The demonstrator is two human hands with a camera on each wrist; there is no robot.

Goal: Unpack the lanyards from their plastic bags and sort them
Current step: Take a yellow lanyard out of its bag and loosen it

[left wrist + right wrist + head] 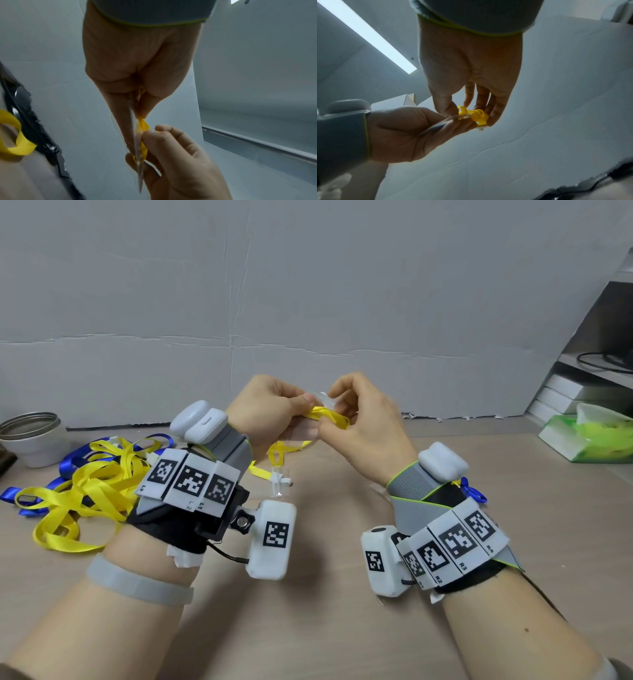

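Note:
Both hands are raised over the middle of the table and share one packed lanyard. My left hand (305,405) pinches the clear plastic bag (303,433), seen edge-on in the left wrist view (139,175). My right hand (337,405) pinches the coiled yellow lanyard (329,417) at the bag's mouth; thumb and fingers close round the coil (474,115). A loose pile of yellow and blue lanyards (85,484) lies on the table at the left. Another yellow lanyard (274,470) with a clear wrapper lies below the hands. A blue lanyard (474,493) shows behind my right wrist.
A metal-rimmed cup (34,440) stands at the far left. A green tissue pack (592,436) and stacked white boxes (575,395) sit at the right. A grey cardboard wall (308,302) closes the back of the wooden table (325,542).

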